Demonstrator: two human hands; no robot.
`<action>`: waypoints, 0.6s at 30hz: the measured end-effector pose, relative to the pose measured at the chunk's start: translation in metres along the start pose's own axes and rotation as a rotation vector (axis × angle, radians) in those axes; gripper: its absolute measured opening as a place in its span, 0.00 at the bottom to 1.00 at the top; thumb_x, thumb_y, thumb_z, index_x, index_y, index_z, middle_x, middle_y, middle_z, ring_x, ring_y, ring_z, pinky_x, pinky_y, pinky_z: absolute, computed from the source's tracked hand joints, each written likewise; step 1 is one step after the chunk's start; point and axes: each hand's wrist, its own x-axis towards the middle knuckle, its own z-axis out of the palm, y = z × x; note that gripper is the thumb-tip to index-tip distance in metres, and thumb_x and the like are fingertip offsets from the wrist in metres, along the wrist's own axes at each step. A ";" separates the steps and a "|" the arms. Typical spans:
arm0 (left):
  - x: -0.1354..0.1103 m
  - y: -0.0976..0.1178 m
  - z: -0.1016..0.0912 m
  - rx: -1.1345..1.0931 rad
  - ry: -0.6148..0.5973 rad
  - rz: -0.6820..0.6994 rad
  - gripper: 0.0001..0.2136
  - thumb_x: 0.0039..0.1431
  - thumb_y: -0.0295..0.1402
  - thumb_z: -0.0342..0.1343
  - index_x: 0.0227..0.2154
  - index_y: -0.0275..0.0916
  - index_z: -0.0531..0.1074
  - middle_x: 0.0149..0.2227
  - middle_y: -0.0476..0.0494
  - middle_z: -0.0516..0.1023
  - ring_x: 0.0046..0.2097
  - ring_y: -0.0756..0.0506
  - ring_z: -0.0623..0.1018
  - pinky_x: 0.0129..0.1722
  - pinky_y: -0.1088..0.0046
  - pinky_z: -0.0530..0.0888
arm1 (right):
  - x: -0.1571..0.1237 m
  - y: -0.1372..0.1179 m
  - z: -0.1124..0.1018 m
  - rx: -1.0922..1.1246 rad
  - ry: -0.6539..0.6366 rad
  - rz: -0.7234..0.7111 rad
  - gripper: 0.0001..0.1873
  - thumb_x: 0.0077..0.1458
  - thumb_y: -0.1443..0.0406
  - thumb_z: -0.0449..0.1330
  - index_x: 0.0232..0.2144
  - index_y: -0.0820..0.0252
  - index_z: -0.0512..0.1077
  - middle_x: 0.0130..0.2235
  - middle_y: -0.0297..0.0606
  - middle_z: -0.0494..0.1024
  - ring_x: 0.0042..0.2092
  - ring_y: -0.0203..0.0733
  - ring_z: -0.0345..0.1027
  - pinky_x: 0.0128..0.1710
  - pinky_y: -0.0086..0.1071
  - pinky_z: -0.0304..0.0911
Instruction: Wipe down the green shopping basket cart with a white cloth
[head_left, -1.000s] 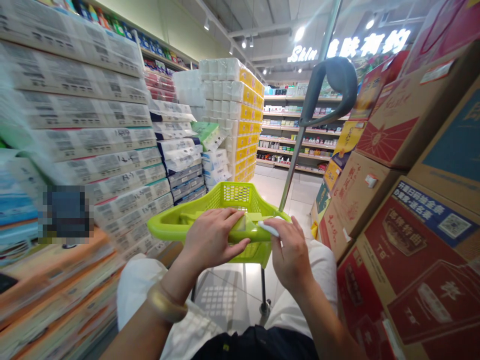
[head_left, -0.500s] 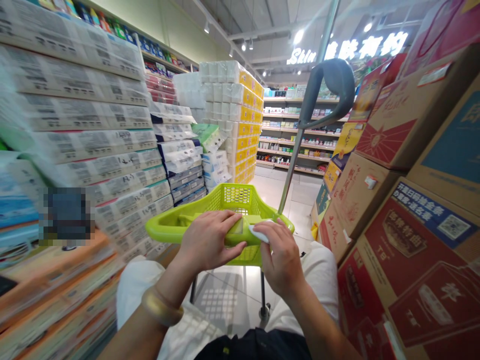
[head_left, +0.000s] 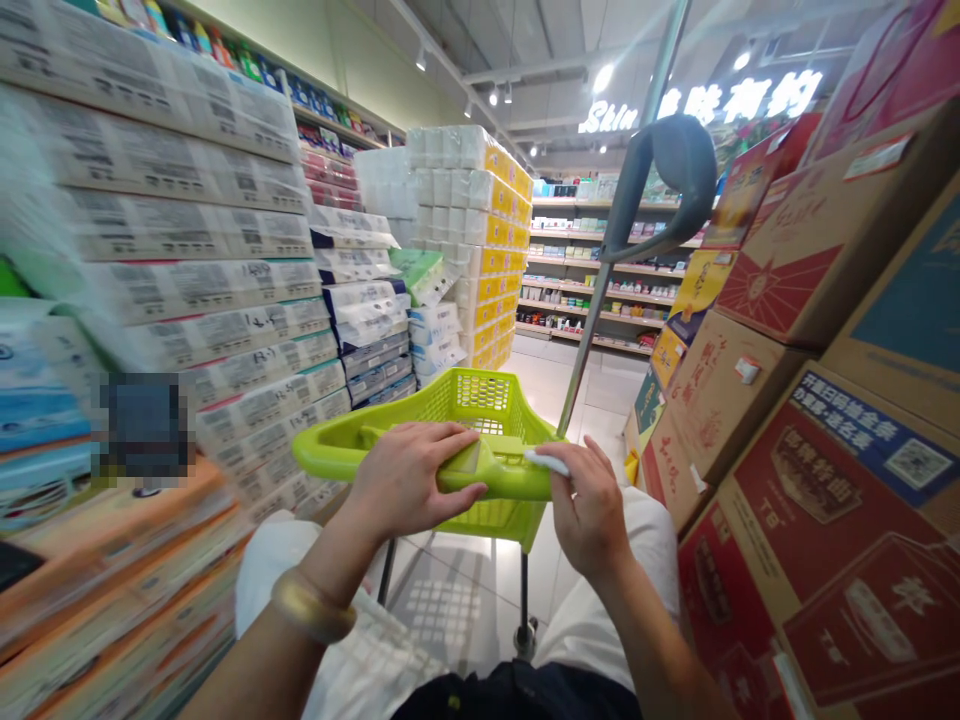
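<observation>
In front of me is a lime-green shopping cart with a perforated basket. My left hand is wrapped over the cart's handle, its fingers on top and its thumb along the near side. A small folded white wipe is pinched in my right hand, at the right part of the handle. Whether it is cloth or paper I cannot tell. Beside the basket's right side rises a metal pole topped by a grey loop grip.
Wrapped paper packs are stacked on the left, with yellow-and-white tissue packs farther ahead. Printed cartons crowd the right side. Goods-filled shelves stand at the back beyond a tiled floor.
My right hand has slid right along the handle with the white wipe, uncovering more of the handle. My left hand keeps its hold, shifted slightly left.
</observation>
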 end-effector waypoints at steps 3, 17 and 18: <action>-0.001 -0.002 -0.002 -0.021 -0.005 -0.009 0.23 0.57 0.51 0.52 0.49 0.43 0.74 0.49 0.44 0.79 0.48 0.40 0.78 0.47 0.62 0.72 | 0.000 0.002 -0.002 0.001 0.042 0.047 0.14 0.58 0.72 0.49 0.40 0.55 0.73 0.39 0.36 0.81 0.42 0.42 0.75 0.62 0.49 0.52; -0.001 -0.018 0.000 -0.003 0.089 0.031 0.21 0.60 0.45 0.49 0.52 0.42 0.72 0.49 0.43 0.80 0.53 0.39 0.76 0.56 0.53 0.67 | -0.015 0.010 -0.010 0.108 0.059 -0.043 0.13 0.61 0.71 0.51 0.43 0.54 0.72 0.44 0.37 0.80 0.49 0.42 0.73 0.60 0.46 0.54; 0.000 -0.014 -0.001 0.030 0.136 0.001 0.21 0.60 0.44 0.50 0.52 0.41 0.72 0.48 0.42 0.80 0.53 0.38 0.76 0.57 0.50 0.65 | -0.017 0.007 -0.011 0.110 0.040 -0.084 0.14 0.60 0.72 0.51 0.43 0.55 0.72 0.45 0.37 0.80 0.50 0.42 0.73 0.61 0.45 0.53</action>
